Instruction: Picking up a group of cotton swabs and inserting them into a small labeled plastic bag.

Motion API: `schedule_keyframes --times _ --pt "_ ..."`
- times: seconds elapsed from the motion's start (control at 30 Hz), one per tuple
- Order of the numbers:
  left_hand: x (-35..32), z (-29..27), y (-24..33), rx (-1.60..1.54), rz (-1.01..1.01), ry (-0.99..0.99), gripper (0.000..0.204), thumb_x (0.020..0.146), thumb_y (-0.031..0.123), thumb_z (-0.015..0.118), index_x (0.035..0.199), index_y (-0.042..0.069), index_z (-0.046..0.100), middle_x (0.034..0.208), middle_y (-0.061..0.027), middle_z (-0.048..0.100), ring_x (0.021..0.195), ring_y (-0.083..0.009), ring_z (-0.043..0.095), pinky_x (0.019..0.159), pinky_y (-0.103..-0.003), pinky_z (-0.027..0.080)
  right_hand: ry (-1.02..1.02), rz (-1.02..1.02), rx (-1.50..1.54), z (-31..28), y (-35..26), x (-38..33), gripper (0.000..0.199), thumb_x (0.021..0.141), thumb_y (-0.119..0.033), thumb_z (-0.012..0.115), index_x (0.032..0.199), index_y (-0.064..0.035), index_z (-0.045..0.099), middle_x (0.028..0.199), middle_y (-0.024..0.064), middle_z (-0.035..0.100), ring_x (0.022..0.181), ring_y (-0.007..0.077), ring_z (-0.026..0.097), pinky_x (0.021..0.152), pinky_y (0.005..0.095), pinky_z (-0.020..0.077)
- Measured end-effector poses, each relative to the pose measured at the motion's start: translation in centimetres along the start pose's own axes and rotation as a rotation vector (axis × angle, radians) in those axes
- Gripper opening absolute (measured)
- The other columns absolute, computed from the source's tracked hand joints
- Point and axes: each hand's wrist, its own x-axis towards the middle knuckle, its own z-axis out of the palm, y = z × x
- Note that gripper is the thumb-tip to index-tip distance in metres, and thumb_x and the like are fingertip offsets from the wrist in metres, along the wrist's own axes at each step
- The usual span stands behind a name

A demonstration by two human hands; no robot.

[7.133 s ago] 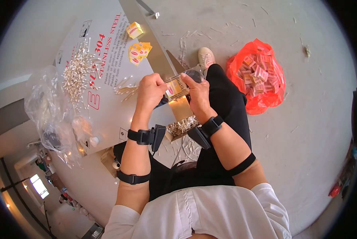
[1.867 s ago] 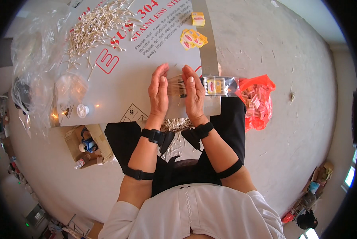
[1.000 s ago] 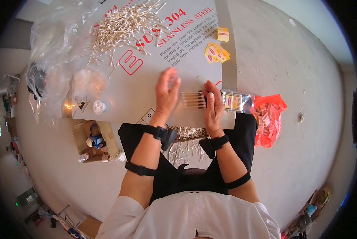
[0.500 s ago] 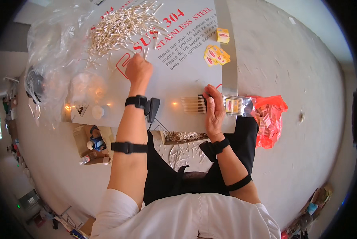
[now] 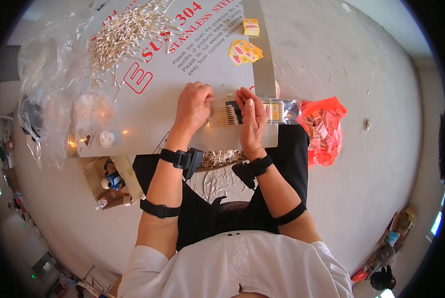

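A clear plastic packet (image 5: 273, 111) with a yellow label lies at the table's near right edge. A row of cotton swabs (image 5: 223, 117) shows at its left part, beside a dark strip. My right hand (image 5: 254, 119) is closed over the packet, thumb and fingers near the dark strip. At the row's left end is my left hand (image 5: 193, 107), its fingers pinched together; what they hold is hidden. A large heap of loose cotton swabs (image 5: 125, 35) lies at the far left of the table.
Several yellow cards (image 5: 243, 52) and a small yellow stack (image 5: 251, 27) lie on the table (image 5: 158, 114). A red bag (image 5: 324, 131) of small packs is at the right. Crumpled clear plastic (image 5: 48, 74), a white cup (image 5: 106, 139) and a cardboard box (image 5: 95, 181) are at the left.
My left hand has come from the swab heap, nearer and to the right, beside the swab row. My right hand stays at the packet. The whole view has shifted a little.
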Motion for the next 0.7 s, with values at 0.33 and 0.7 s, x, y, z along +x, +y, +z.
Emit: schedule_keyframes --times 0.33,0.7 --pt "-0.7 1.0 0.2 -0.012 -0.002 0.254 0.014 0.075 0.001 0.07 0.087 0.008 0.066 0.087 -0.007 0.057 0.09 -0.0303 0.055 0.076 -0.04 0.047 -0.13 -0.033 -0.155 -0.2 -0.5 3.5 0.041 0.105 -0.026 0.046 0.13 0.0049 0.054 0.127 0.0125 0.059 0.12 0.0199 0.055 0.105 0.0324 0.0436" --pt "0.4 1.7 0.0 -0.014 -0.057 0.264 0.013 0.071 0.001 0.07 0.076 0.006 0.059 0.082 -0.0071 0.058 0.084 -0.0311 0.055 0.073 -0.042 0.046 -0.065 0.031 -0.102 0.0 -0.5 2.8 0.039 0.105 -0.025 0.047 0.126 0.0057 0.057 0.123 0.0128 0.061 0.115 0.0184 0.058 0.103 0.03 0.0452"
